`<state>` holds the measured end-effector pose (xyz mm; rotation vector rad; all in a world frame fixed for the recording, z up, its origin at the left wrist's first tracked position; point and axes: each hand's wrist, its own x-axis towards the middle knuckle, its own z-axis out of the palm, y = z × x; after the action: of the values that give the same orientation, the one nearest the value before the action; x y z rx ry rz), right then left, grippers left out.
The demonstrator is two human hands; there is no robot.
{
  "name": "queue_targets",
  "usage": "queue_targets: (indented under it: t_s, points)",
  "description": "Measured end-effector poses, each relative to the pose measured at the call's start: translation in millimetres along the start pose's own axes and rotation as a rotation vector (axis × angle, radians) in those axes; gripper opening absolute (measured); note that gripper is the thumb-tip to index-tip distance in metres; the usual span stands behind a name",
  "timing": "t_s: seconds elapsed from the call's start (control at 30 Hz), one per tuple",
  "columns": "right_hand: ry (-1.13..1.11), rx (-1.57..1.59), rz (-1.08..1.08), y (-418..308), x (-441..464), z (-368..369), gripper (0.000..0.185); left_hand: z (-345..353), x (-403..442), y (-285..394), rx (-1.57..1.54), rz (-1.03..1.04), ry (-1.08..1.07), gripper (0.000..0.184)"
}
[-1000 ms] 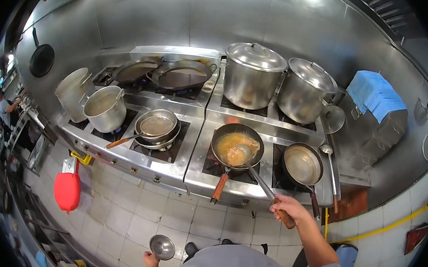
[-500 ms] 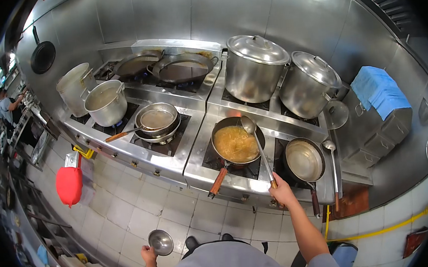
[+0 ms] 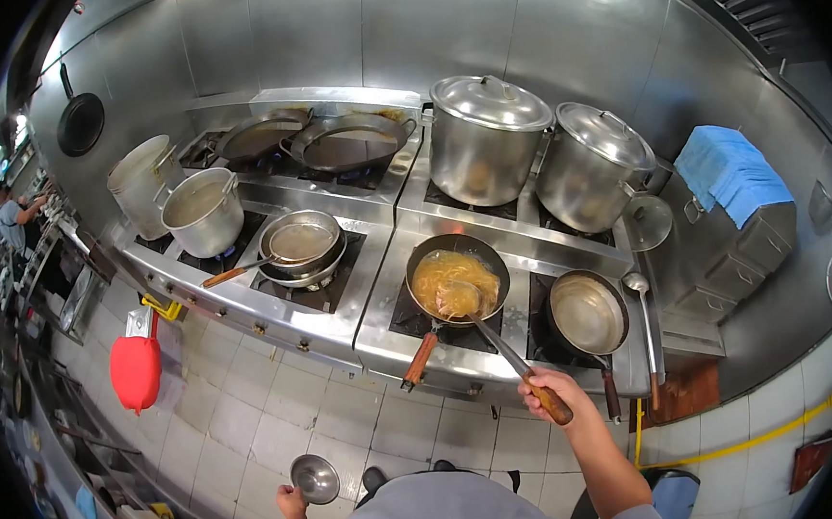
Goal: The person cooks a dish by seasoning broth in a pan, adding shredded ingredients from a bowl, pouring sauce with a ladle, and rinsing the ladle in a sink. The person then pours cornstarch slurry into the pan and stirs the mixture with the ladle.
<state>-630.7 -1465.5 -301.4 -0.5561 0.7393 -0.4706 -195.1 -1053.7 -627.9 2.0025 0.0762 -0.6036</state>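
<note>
My right hand (image 3: 558, 392) is closed around the wooden handle of a ladle (image 3: 505, 346). The ladle's bowl rests down in a yellowish broth with pale strands (image 3: 444, 275), inside a dark frying pan (image 3: 493, 247) on the front burner. That pan's reddish wooden handle (image 3: 421, 359) points toward me over the stove's edge. Low on the left, my left hand (image 3: 292, 503) grips the rim of a small steel bowl (image 3: 316, 479), held above the floor; the bowl's inside looks bare. Right of the broth stands a second pan (image 3: 588, 313) holding cloudy liquid.
Two lidded stockpots (image 3: 490, 143) stand behind the pans. Another ladle (image 3: 644, 313) lies at the right. On the left are two woks (image 3: 350, 144), a pot (image 3: 203, 221) and a sieve (image 3: 303, 238) over a pan. A red-covered object (image 3: 136, 373) is beside the stove. Another person (image 3: 12, 218) works far left.
The ladle's bowl has gone from the pan's upper right rim down into the broth at its lower part. My right hand has moved slightly down and right. My left hand keeps the bowl nearly still.
</note>
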Motion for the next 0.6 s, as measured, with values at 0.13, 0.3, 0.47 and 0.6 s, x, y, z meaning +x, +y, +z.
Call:
queue_targets:
  t_s: [0.13,0.3,0.47,0.6]
  points:
    - [0.118,-0.393,-0.049,0,-16,16,0.038,5,2,3,0.021,0.019,0.011,0.015]
    - [0.175,-0.577,-0.094,12,-12,7,0.054,6,6,-7,0.047,0.05,0.026,0.015]
    - [0.26,-0.627,-0.239,20,20,-20,0.07,3,-3,-14,0.056,0.009,-0.001,0.015]
    - [0.272,-0.685,-0.251,23,55,-35,0.073,1,-7,-19,0.114,-0.011,-0.027,0.017]
